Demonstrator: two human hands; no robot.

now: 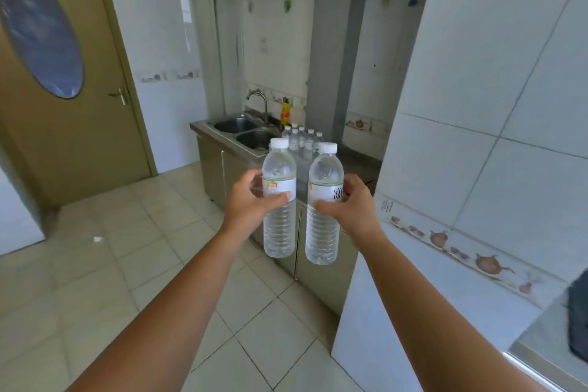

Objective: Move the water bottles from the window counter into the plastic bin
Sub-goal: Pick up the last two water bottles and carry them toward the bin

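I hold two clear water bottles upright in front of me, both with white caps and white labels. My left hand (251,197) is wrapped around the label of the left bottle (279,226). The right bottle (323,232) is gripped at its label by my right hand (348,204). The two bottles hang side by side above the tiled floor, a small gap between them. Behind them, several more water bottles (302,138) stand grouped on the steel counter beside the sink. No plastic bin is in view.
A steel double sink (241,130) with a faucet and a yellow-red bottle (285,111) sits on the cabinet ahead. A white tiled wall corner (477,169) juts out at right. A wooden door (63,89) is at left. Beige floor tiles lie below.
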